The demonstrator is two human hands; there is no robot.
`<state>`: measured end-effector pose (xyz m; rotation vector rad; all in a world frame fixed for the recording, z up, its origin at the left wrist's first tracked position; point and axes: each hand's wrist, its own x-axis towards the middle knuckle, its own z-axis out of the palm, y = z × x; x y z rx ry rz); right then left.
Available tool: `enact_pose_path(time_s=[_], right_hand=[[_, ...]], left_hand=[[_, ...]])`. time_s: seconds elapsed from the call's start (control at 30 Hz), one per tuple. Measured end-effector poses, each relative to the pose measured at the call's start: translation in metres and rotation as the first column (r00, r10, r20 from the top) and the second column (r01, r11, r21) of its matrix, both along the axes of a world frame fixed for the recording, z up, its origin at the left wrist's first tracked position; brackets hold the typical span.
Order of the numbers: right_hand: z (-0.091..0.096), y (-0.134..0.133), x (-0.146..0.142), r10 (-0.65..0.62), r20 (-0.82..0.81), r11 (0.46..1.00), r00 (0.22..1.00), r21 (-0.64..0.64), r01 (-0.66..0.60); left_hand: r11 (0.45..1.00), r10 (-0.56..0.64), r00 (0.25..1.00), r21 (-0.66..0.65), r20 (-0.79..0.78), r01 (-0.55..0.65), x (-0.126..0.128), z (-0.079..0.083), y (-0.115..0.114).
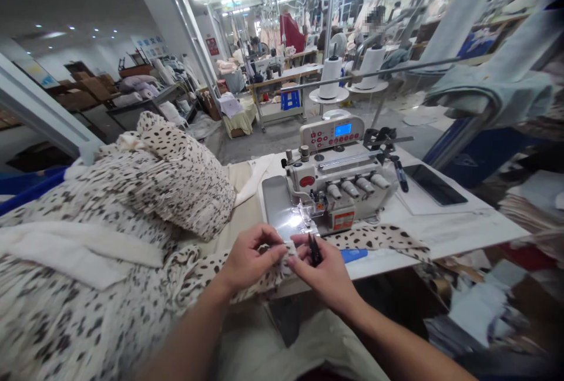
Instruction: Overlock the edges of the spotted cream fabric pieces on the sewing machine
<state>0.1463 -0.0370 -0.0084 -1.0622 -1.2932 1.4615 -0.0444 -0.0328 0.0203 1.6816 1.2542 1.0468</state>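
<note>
Just in front of the overlock sewing machine [341, 184], my left hand [253, 258] pinches the edge of a spotted cream fabric piece [264, 280] between thumb and fingers. My right hand [324, 269] is closed on the same edge from the other side. Dark thread snips [314, 249] are tucked in the right hand, blades pointing up. The pinched edge looks gathered, and its far side is hidden by my fingers. From my left hand the cloth runs left toward a large heap of spotted fabric [180, 175]. The machine's lamp lights the plate beyond my fingertips.
A spotted strip [379, 237] and a blue object [353, 255] lie along the table's front edge. A dark phone-like slab [434, 184] rests on the right of the white table [480, 225]. Thread cones [330, 78] stand behind the machine. Fabric scraps [476, 304] are piled lower right.
</note>
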Motion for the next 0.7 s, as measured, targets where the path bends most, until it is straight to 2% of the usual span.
enact_pose_path(time_s=[0.07,0.13,0.27,0.4,0.5,0.6,0.7], right_hand=[[0.000,0.000,0.003,0.056,0.044,0.997,0.997,0.046,-0.058],[-0.002,0.000,0.007,0.050,0.108,0.991,0.993,0.117,-0.063],[-0.009,-0.001,0.013,-0.042,0.162,0.981,0.986,0.192,0.010],[-0.018,0.002,0.017,-0.170,0.210,0.951,0.963,0.290,0.105],[-0.024,0.009,0.019,-0.281,0.240,0.938,0.929,0.276,0.212],[-0.030,0.015,0.019,-0.343,0.256,0.932,0.904,0.211,0.294],[-0.032,0.018,0.018,-0.340,0.240,0.938,0.909,0.163,0.307]], left_hand=[[0.999,-0.037,0.998,0.027,-0.050,0.038,0.001,0.001,0.001],[0.995,-0.066,0.990,0.065,-0.126,0.074,0.002,0.003,0.003],[0.987,-0.062,0.960,0.124,-0.272,0.099,0.010,0.010,0.012],[0.983,-0.040,0.938,0.154,-0.344,0.099,0.027,0.015,0.027],[0.978,-0.012,0.893,0.181,-0.450,0.105,0.039,0.013,0.039],[0.967,0.082,0.816,0.245,-0.572,0.074,0.048,0.007,0.043],[0.909,0.248,0.750,0.414,-0.613,0.039,0.054,0.003,0.035]])
